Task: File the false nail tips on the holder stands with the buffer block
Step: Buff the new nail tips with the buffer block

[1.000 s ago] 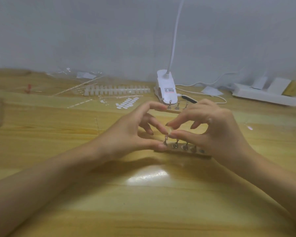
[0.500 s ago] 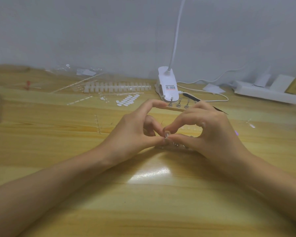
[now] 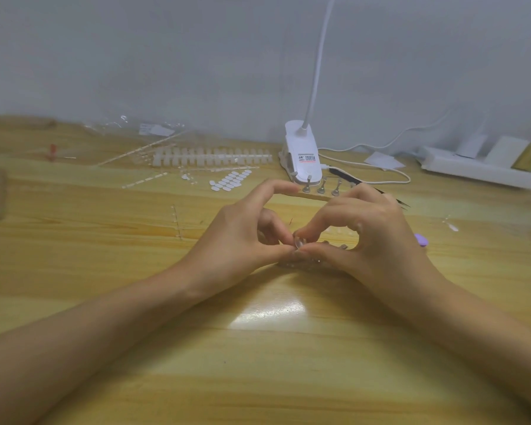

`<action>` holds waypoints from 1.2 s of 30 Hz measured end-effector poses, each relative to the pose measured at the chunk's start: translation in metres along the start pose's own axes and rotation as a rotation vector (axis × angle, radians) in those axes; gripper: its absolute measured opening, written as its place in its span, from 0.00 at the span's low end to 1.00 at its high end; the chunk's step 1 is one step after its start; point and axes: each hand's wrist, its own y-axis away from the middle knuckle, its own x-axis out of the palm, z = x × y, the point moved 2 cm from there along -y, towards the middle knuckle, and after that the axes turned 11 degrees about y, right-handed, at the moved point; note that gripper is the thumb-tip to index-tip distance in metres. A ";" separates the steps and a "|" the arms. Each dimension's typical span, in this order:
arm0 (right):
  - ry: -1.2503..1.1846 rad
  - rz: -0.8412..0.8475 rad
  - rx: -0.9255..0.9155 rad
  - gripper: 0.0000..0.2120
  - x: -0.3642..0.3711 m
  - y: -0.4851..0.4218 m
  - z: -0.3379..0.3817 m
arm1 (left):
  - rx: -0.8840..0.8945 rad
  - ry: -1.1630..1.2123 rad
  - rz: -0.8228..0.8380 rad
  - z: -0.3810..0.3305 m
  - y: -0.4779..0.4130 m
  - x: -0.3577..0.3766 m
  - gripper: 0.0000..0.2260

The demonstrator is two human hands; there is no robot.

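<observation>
The false nail tip (image 3: 298,241) sits pinched between your two hands at the middle of the bench (image 3: 105,271), low over the near holder stand (image 3: 313,261), which lies flat on the wood and is mostly hidden under your fingers. Your left hand (image 3: 242,240) has its thumb and a curled finger closed on the tip from the left, with the index finger arched high above. Your right hand (image 3: 371,237) meets it from the right, thumb and forefinger pressed together on the same tip, so both grips are shut on it and the fingertips touch. Whether the tip is seated on a post of the stand cannot be told. A second holder stand (image 3: 319,191) with upright metal posts stands farther back, just in front of the white clip lamp (image 3: 302,154). A strip of nail tips (image 3: 212,156) and a patch of white adhesive tabs (image 3: 230,180) lie to the rear left. A small purple object (image 3: 421,240) peeks out beside your right hand.
</observation>
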 end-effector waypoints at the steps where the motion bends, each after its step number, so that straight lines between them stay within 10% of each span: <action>1: -0.047 0.023 0.030 0.04 -0.002 -0.002 -0.001 | -0.001 0.001 0.001 0.000 0.000 0.000 0.29; 26: -0.407 0.224 0.212 0.05 -0.004 -0.031 -0.023 | 0.005 0.069 0.029 0.002 0.000 0.001 0.27; 36: 0.168 0.313 0.312 0.12 -0.010 -0.024 -0.095 | -0.173 0.022 0.229 -0.004 -0.007 -0.023 0.23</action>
